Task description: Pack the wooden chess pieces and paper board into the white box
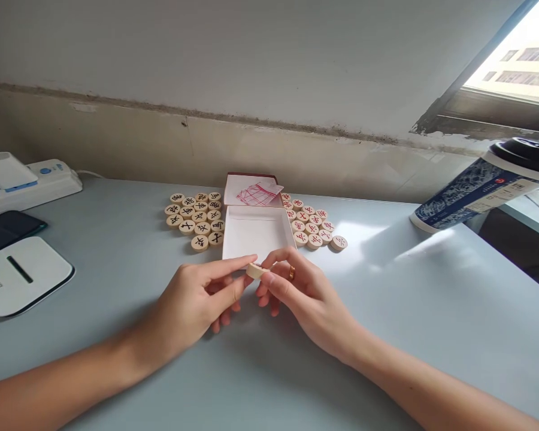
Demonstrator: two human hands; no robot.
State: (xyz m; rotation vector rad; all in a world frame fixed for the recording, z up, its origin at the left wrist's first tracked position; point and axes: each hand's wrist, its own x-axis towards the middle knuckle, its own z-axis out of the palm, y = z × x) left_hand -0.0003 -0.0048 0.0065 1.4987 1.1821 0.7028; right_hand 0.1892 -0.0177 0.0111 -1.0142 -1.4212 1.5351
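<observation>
Both hands meet over the grey table (386, 311), just in front of an open white box (256, 233). My left hand (202, 299) and my right hand (296, 293) each pinch the same round wooden chess piece (256, 271) between thumb and fingers. A gold ring sits on a finger of the right hand. Several wooden pieces with black characters (195, 220) lie in rows left of the box. Several with red characters (312, 226) lie to its right. The box lid (250, 190) stands open behind, with a folded red-lined paper sheet (258, 194) on it.
At the left edge are a white power strip (27, 179), a dark phone (6, 230) and a flat white device (22, 275). A blue-and-white patterned cup (480, 185) lies tilted at the right. A wall runs behind the table; a window is at the upper right.
</observation>
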